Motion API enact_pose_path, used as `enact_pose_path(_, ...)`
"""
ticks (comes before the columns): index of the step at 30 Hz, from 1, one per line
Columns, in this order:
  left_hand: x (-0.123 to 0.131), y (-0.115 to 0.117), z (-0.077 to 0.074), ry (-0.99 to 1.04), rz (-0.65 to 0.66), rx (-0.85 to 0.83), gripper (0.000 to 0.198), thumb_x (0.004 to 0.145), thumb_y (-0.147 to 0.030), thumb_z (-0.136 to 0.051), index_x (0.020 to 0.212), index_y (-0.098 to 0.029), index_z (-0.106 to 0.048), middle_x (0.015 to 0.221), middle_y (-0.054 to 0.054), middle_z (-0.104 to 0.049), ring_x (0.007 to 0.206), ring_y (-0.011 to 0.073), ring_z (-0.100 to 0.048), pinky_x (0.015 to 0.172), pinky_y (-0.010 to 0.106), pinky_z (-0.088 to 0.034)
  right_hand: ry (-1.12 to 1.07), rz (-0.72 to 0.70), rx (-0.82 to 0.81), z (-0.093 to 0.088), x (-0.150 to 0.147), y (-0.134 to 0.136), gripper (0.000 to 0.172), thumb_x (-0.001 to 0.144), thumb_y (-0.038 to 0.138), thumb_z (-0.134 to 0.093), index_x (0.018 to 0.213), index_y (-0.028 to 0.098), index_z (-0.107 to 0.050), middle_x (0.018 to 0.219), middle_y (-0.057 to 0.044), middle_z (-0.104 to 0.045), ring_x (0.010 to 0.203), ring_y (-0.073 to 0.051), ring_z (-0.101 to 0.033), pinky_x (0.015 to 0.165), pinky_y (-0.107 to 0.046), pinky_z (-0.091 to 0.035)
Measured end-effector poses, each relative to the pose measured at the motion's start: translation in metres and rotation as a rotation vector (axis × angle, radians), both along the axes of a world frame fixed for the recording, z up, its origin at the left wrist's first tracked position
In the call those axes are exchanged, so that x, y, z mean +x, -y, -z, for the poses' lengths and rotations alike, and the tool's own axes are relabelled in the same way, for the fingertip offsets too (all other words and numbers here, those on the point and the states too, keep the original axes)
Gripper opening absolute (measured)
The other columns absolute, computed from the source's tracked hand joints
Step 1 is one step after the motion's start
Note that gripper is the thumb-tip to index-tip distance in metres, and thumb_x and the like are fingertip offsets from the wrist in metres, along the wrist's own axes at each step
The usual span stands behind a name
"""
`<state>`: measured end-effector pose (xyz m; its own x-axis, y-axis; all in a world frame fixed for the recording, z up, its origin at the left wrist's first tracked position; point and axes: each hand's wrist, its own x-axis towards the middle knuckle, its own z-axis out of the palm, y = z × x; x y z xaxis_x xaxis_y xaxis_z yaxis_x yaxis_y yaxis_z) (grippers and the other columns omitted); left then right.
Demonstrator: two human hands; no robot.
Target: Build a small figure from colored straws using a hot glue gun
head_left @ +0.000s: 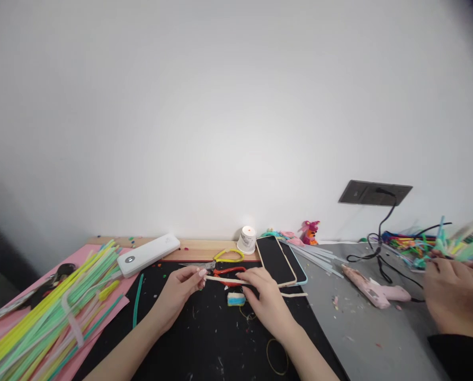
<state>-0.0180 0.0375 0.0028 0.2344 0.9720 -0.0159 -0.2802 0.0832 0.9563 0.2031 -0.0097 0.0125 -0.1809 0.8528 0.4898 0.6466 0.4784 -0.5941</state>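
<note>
The left hand [179, 292] pinches a white strip [225, 280] near the back edge of the black mat [204, 344]; the right hand [268, 299] curls over it, grip unclear.

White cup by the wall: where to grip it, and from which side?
Probably best around the sides of the white cup, coming down from above and slightly in front. It looks upturned, narrower at the top, so the grip should sit low on the flare. The wall stands close behind, and a phone lies just right.
</note>
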Motion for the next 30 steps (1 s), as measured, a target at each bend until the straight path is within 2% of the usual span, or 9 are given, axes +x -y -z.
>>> enact_pose_path(2, 0.000, -0.001, 0.001, 0.047, -0.057, -0.016, 0.026, 0.070, -0.039, -0.078, 0.065, -0.015, -0.069, 0.064, -0.001, -0.058, 0.065, 0.0117, -0.050, 0.067, 0.023, -0.044, -0.042, 0.072, 0.110, -0.003, -0.002, 0.003, 0.025, 0.082, 0.010, -0.056, 0.103, 0.021, -0.065, 0.100, -0.009, -0.065, 0.098, -0.025, -0.057, 0.085, -0.039, -0.046)
enact_pose_path(4, 0.000, -0.001, 0.000, 0.103, -0.116, -0.036, 0.026, 0.067, -0.038, -0.080, 0.068, -0.015, -0.070, 0.065, -0.001, -0.060, 0.067, 0.0119, -0.051, 0.067, 0.023, -0.045, -0.065, 0.119, 0.171, -0.005, -0.006, 0.006, 0.012, 0.085, 0.014, -0.055, 0.088, 0.020, -0.065, 0.087, -0.007, -0.064, 0.086, -0.024, -0.058, 0.076, -0.036, -0.046)
enact_pose_path(6, 0.002, 0.000, -0.001, 0.155, -0.151, -0.055, 0.026, 0.065, -0.038, -0.081, 0.071, -0.015, -0.072, 0.068, 0.000, -0.061, 0.068, 0.0122, -0.052, 0.069, 0.024, -0.046, -0.069, 0.107, 0.147, -0.005, -0.009, 0.008, 0.019, 0.088, 0.017, -0.050, 0.074, 0.020, -0.063, 0.071, -0.004, -0.060, 0.070, -0.020, -0.056, 0.065, -0.031, -0.044)
enact_pose_path(10, 0.006, 0.008, -0.003, 0.192, -0.111, -0.061, 0.026, 0.069, -0.041, -0.078, 0.076, -0.016, -0.073, 0.070, 0.001, -0.063, 0.070, 0.0134, -0.053, 0.071, 0.026, -0.046, -0.203, 0.021, -0.105, 0.001, -0.017, 0.007, 0.017, 0.085, 0.019, -0.053, 0.082, 0.019, -0.070, 0.065, -0.002, -0.061, 0.057, -0.015, -0.053, 0.055, -0.027, -0.039)
enact_pose_path(14, 0.012, 0.019, -0.003, 0.040, 0.024, 0.007, 0.024, 0.077, -0.040, -0.070, 0.071, -0.017, -0.072, 0.067, 0.000, -0.062, 0.068, 0.0140, -0.052, 0.069, 0.026, -0.044, -0.712, -0.071, -0.431, 0.009, -0.027, 0.003, 0.027, 0.079, 0.032, -0.063, 0.101, 0.018, -0.067, 0.062, 0.001, -0.062, 0.043, -0.010, -0.044, 0.041, -0.021, -0.031)
enact_pose_path(18, 0.017, 0.025, -0.005, -0.212, 0.136, 0.156, 0.031, 0.080, -0.038, -0.064, 0.059, -0.017, -0.069, 0.061, 0.000, -0.061, 0.064, 0.0149, -0.051, 0.065, 0.025, -0.040, -1.040, -0.111, -0.549, 0.014, -0.035, 0.002, 0.028, 0.072, 0.042, -0.072, 0.083, 0.017, -0.063, 0.060, 0.001, -0.065, 0.035, -0.006, -0.038, 0.033, -0.019, -0.025)
enact_pose_path(21, 0.019, 0.026, -0.007, -0.279, 0.144, 0.186, 0.028, 0.079, -0.036, -0.063, 0.059, -0.018, -0.070, 0.058, 0.000, -0.062, 0.061, 0.0153, -0.050, 0.063, 0.025, -0.039, -1.075, -0.121, -0.572, 0.016, -0.039, 0.004, 0.028, 0.069, 0.040, -0.076, 0.072, 0.016, -0.061, 0.059, 0.000, -0.066, 0.036, -0.006, -0.043, 0.035, -0.018, -0.029)
enact_pose_path(26, 0.020, 0.025, -0.007, -0.219, 0.049, 0.097, 0.022, 0.074, -0.036, -0.069, 0.062, -0.018, -0.071, 0.057, -0.001, -0.062, 0.057, 0.0140, -0.048, 0.058, 0.023, -0.037, -1.043, -0.095, -0.587, 0.016, -0.044, 0.006, 0.032, 0.068, 0.041, -0.078, 0.069, 0.016, -0.059, 0.058, -0.001, -0.068, 0.036, -0.006, -0.043, 0.035, -0.018, -0.031)
enact_pose_path(30, 0.020, 0.026, -0.006, -0.196, 0.061, 0.088, 0.026, 0.076, -0.038, -0.067, 0.062, -0.017, -0.070, 0.056, -0.001, -0.060, 0.056, 0.0132, -0.046, 0.056, 0.023, -0.035, -0.999, -0.082, -0.594, 0.015, -0.046, 0.007, 0.034, 0.069, 0.044, -0.077, 0.067, 0.016, -0.057, 0.054, 0.001, -0.065, 0.034, -0.006, -0.043, 0.035, -0.018, -0.031)
